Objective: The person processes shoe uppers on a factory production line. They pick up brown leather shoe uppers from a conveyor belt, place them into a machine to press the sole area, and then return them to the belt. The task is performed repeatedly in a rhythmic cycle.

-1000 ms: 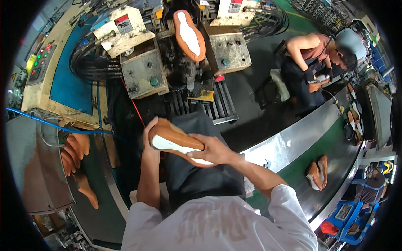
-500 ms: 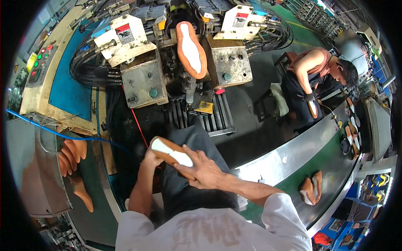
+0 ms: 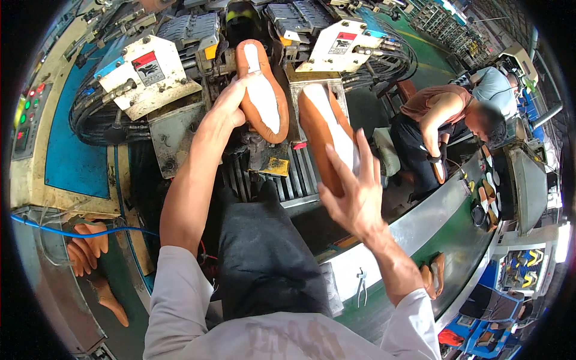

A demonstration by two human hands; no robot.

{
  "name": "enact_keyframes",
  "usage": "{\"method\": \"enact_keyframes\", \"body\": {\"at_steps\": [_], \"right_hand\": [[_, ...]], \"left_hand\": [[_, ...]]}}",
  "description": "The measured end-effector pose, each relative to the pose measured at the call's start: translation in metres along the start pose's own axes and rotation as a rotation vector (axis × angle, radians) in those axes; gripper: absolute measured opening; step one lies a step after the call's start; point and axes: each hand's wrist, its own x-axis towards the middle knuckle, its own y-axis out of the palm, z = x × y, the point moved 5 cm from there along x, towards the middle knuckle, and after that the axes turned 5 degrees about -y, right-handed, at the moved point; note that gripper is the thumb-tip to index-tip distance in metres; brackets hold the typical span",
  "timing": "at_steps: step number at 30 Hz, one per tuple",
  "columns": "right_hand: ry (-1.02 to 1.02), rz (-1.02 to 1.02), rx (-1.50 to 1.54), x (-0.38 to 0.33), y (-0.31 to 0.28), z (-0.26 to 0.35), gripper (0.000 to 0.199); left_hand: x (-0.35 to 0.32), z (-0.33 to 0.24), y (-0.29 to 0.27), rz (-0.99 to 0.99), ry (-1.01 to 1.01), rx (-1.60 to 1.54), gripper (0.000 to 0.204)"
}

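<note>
Brown shoes (image 3: 324,129), 2, long white undersides (image 3: 262,99) showing

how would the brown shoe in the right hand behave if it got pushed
The brown shoe in the right hand is likely fairly stiff, since its full foot shape shows no sag. Its long, narrow body and rounded edges suggest it might rock or tip sideways.

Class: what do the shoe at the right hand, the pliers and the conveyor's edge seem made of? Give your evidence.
Shoe: brown leather or a synthetic lookalike, smooth with soft sheen; its white strip, perhaps board, looks matte.
Pliers: likely steel, grey.
Conveyor's edge: bare metal, probably, from streaky bright reflections.
</note>
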Motion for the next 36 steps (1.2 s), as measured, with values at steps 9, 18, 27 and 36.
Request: {"method": "enact_keyframes", "body": {"at_steps": [9,18,27,36], "right_hand": [[-0.087,-0.06,0.062,0.149,0.078,0.025,0.079],[-0.002,-0.026,0.016,0.155,0.148,0.042,0.083],[-0.209,-0.279,0.088,0.124,0.167,0.073,0.082],[-0.174,-0.306,-0.015,0.21,0.185,0.067,0.079]], "left_hand": [[-0.215,0.02,-0.049,0.295,0.136,0.026,0.097],[-0.341,0.152,-0.166,0.046,-0.007,-0.222,0.093],[-0.36,0.21,-0.15,0.004,-0.109,-0.307,0.083],[-0.327,0.207,-0.127,-0.05,-0.059,-0.019,0.088]]}}
